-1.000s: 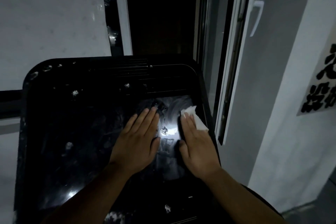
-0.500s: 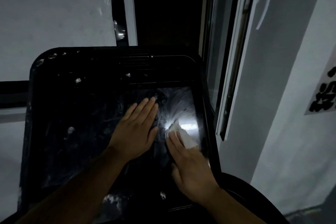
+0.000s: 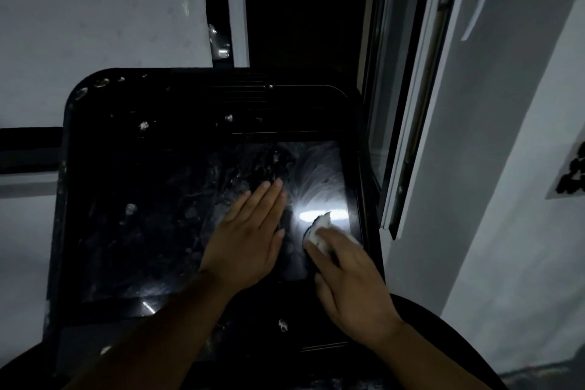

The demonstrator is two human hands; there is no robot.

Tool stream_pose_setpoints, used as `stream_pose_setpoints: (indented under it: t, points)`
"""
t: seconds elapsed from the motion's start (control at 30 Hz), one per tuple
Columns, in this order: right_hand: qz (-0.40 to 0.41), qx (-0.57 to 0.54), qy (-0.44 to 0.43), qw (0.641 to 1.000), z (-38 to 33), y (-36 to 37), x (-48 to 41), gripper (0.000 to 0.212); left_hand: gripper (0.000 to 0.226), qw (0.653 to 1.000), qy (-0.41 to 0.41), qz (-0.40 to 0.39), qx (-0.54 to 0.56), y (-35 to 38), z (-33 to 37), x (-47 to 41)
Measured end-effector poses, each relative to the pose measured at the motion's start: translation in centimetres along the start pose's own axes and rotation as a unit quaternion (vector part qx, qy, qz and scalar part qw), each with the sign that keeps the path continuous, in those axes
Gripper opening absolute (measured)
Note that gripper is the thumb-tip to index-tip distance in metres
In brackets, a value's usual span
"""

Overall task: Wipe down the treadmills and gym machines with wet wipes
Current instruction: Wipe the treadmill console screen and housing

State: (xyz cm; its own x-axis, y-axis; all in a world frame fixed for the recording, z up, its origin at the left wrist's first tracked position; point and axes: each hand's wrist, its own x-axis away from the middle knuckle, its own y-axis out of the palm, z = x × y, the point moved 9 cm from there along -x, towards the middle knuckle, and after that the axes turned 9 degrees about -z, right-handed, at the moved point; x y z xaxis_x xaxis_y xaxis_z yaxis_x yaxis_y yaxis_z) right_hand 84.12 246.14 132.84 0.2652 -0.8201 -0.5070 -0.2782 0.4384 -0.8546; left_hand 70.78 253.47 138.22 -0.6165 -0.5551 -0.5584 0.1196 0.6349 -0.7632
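Note:
A black glossy treadmill console screen (image 3: 152, 225) fills the lower middle of the head view, smeared with streaks and white specks. My left hand (image 3: 250, 241) lies flat on the glass with straight fingers, just left of a bright light reflection. My right hand (image 3: 351, 282) presses a crumpled white wet wipe (image 3: 319, 231) against the screen's right side with extended fingers. The wipe pokes out beyond the fingertips. Fan-shaped wipe marks show above it.
A white-framed window (image 3: 408, 136) stands open right beside the console's right edge, with a handle (image 3: 474, 0) higher up. A grey wall with a black-lettered sign (image 3: 573, 174) is at right. A pale wall panel (image 3: 95, 25) is behind on the left.
My right hand has slid the wipe down and leftward across the screen's right side, leaving fresh streaks above. The left hand has stayed flat in about the same spot.

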Motion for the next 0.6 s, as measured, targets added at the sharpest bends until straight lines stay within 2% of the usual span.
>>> stream_pose_setpoints:
  t: [0.33,0.5,0.6]
  points:
    - [0.071,-0.018,0.062,0.995,1.1,-1.1,-0.1,0.052,0.062,1.0,-0.008,-0.009,-0.007,-0.1,-0.2,0.0]
    - [0.049,0.039,0.074,0.995,1.0,-0.6,-0.1,0.059,0.062,1.0,-0.01,-0.01,-0.002,0.1,-0.2,0.1]
    - [0.077,0.013,0.098,0.992,1.0,-0.9,-2.1,0.061,0.062,1.0,-0.009,-0.009,-0.005,0.2,-0.2,0.1]
